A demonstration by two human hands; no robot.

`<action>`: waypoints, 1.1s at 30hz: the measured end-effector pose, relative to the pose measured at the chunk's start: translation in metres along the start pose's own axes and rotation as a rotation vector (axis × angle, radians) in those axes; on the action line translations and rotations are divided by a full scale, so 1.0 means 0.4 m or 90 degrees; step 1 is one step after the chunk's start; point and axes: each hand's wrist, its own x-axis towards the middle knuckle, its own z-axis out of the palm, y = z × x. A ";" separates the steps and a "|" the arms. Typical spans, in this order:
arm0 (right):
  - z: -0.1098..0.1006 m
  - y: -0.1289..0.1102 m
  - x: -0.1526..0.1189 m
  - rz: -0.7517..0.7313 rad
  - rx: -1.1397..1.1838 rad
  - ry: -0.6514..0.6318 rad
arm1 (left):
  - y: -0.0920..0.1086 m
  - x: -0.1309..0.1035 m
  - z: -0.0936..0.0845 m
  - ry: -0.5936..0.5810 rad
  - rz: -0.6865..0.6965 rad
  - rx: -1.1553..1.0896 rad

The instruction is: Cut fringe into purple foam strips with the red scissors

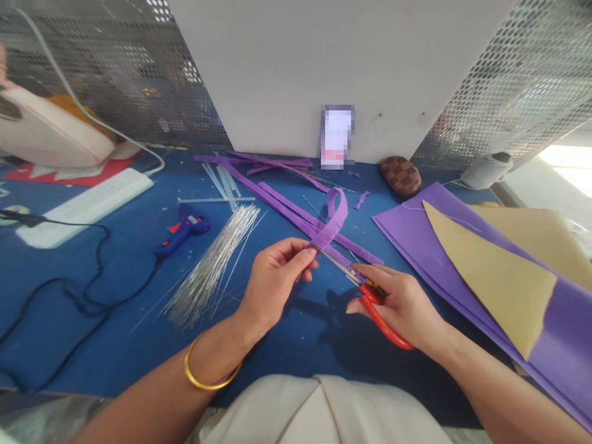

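Note:
A curled purple crepe paper strip [337, 223] is pinched between the thumb and fingers of my left hand [280, 274]. Its free end loops up and away from me. My right hand [404, 302] grips red-handled scissors [382, 324], whose blades point left and meet the strip close to my left fingertips. Whether the blades are parted there is hard to make out. Beneath both hands, more long purple strips [287, 206] lie across the blue table [287, 345]. Left of my left hand is a bundle of thin silvery wires [217, 265].
A blue glue gun [182, 231], clear glue sticks [224, 182] and a white power strip [87, 209] lie left, with black cables. A phone [337, 137] leans on the white board behind. Rightward are a checkered pouch [400, 175], a thread spool [486, 170] and purple sheets [439, 259].

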 end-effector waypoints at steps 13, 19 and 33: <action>-0.003 0.006 0.004 -0.015 0.012 -0.016 | -0.002 0.001 -0.005 -0.004 -0.019 -0.021; -0.003 0.007 0.005 -0.004 0.025 -0.009 | -0.003 0.000 -0.004 -0.005 -0.022 -0.028; -0.001 0.002 0.005 0.037 -0.013 -0.020 | -0.003 0.002 -0.002 0.016 0.008 -0.002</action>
